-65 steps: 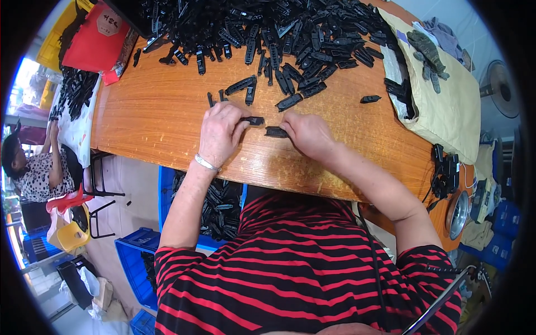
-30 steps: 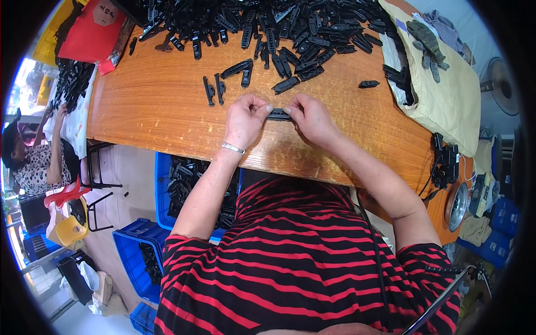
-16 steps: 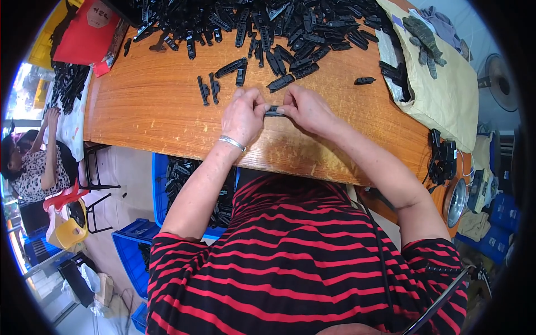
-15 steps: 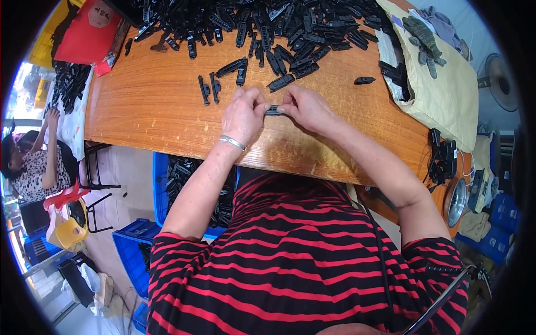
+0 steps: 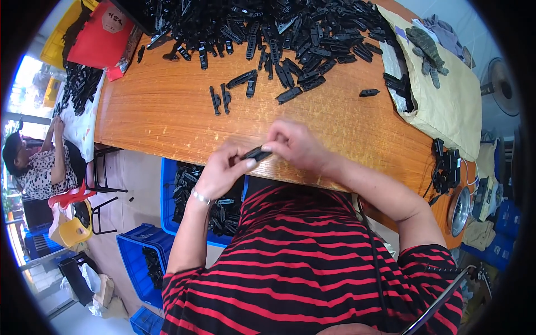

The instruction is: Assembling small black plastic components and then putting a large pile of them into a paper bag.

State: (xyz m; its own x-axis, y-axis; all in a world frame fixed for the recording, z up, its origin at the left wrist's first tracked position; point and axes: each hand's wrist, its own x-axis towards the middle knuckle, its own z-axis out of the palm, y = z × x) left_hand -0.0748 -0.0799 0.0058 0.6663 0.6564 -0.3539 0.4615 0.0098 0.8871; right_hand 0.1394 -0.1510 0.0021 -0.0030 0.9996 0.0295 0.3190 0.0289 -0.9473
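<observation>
A small, long black plastic part (image 5: 257, 154) is pinched between thumb and fingers of my left hand (image 5: 223, 170), just above the table's front edge. My right hand (image 5: 298, 146) is closed at the part's far end, its thumb against it; motion blurs the fingers. Beyond my hands, two slim black strips (image 5: 220, 99) lie side by side on the wooden table (image 5: 167, 123). Several similar black parts (image 5: 289, 95) are scattered behind them, in front of a large heap of black parts (image 5: 312, 33).
A single black part (image 5: 369, 92) lies to the right, near a beige sack (image 5: 446, 106) with a grey glove (image 5: 427, 53) on it. A red bag (image 5: 103, 36) stands at the far left. Blue crates (image 5: 142, 245) are below, and a person (image 5: 42, 162) sits at left.
Both hands have drawn back toward the table's front edge with the black part. The part is now lifted and tilted, and my left hand has moved left.
</observation>
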